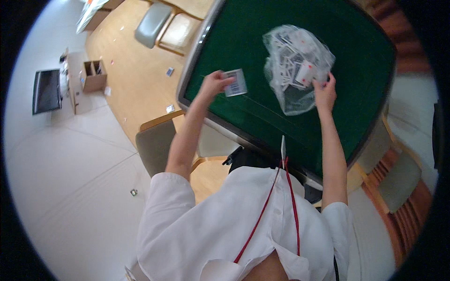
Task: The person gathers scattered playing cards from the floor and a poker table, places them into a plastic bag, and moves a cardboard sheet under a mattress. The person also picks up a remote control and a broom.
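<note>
My left hand (213, 85) pinches a playing card (236, 83) by its edge, patterned back upward, above the green felt table top (246, 123). Whether several cards are stacked there, I cannot tell. To the right lies a transparent plastic bag (293, 102), full of loose playing cards (288, 68). Some show dark backs; one light card (305, 73) bears red marks. At the bag's right edge, my right hand (325, 95) grips the plastic between thumb and fingers. The bag's folds partly hide the cards.
A raised dark rim (191, 66) borders the felt. Chairs stand left (153, 24), near my left elbow (154, 144) and right (400, 182). Cards (170, 72) and scraps lie on the wooden floor (140, 80). From my neck hangs a red lanyard (258, 221) with a badge (283, 149).
</note>
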Tool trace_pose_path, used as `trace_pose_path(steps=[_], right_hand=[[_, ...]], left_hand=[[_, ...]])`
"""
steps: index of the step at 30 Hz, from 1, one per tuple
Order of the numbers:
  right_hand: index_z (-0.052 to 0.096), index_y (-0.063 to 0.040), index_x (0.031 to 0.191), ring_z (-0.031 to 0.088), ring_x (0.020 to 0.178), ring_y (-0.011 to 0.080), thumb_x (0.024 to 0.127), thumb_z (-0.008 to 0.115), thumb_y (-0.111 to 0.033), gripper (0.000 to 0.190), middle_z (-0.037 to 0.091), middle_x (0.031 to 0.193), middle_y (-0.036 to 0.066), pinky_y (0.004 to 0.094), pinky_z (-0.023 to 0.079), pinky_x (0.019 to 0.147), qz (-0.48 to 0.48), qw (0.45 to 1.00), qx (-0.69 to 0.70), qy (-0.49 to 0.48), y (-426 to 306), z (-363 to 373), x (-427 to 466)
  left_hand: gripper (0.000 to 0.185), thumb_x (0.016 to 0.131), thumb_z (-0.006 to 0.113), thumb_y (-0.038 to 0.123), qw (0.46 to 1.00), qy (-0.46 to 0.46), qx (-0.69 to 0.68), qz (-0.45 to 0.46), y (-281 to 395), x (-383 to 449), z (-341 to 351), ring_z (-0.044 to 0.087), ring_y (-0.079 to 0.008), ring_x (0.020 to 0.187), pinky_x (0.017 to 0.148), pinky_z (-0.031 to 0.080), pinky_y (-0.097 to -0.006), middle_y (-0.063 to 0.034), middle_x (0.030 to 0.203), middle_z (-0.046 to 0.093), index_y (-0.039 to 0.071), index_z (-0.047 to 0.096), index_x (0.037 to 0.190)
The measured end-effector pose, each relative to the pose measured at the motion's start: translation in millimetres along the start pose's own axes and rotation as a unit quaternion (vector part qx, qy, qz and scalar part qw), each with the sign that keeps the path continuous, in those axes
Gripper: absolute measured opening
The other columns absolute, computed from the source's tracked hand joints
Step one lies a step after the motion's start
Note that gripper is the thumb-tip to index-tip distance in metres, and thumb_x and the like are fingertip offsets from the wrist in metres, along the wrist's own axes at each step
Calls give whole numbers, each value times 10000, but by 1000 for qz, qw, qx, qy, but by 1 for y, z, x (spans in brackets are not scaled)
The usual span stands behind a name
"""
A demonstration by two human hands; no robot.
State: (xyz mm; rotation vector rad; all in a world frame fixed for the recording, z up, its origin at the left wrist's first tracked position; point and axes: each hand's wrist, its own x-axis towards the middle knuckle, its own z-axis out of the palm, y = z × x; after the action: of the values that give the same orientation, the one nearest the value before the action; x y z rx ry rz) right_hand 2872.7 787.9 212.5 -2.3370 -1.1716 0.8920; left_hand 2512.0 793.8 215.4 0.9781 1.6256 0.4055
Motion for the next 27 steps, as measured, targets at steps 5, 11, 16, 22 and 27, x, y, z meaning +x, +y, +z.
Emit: trace_pose_path(steps=[5,11,16,22,27], right_hand=[[604,-36,1007,598,741,201,897,544,-245,244,614,851,92,318,467,675,-126,985,54,107,29,10,16],[603,-52,1007,547,604,99,927,510,-221,210,576,709,19,253,440,577,-108,973,177,101,30,-41,-18],[576,-40,1042,517,617,82,958,456,-228,238,557,731,10,239,436,560,-101,936,316,115,38,-54,-57],[535,-39,1079,551,671,91,973,415,-238,256,571,842,50,234,466,566,-91,896,406,157,72,-90,-82],[501,-40,1049,589,745,157,980,396,-264,256,585,1010,99,272,501,646,-173,813,554,45,66,-121,-116]], left_hand=[[343,709,767,269,990,-100,-89,32,105,-10,120,574,-184,812,671,480,-316,-82,890,590,61,613,933],[782,656,772,261,963,230,122,75,84,33,203,556,-321,1003,870,456,-410,-188,1154,523,5,370,1276],[270,875,543,239,941,248,-228,25,22,52,177,609,-202,759,695,458,-334,-113,805,656,-6,635,941],[237,948,488,251,878,191,-408,158,67,-36,145,389,-45,469,424,304,-212,56,609,455,59,621,988],[267,940,499,256,887,242,-333,207,65,-103,120,370,-39,463,422,294,-211,66,569,414,41,656,958]])
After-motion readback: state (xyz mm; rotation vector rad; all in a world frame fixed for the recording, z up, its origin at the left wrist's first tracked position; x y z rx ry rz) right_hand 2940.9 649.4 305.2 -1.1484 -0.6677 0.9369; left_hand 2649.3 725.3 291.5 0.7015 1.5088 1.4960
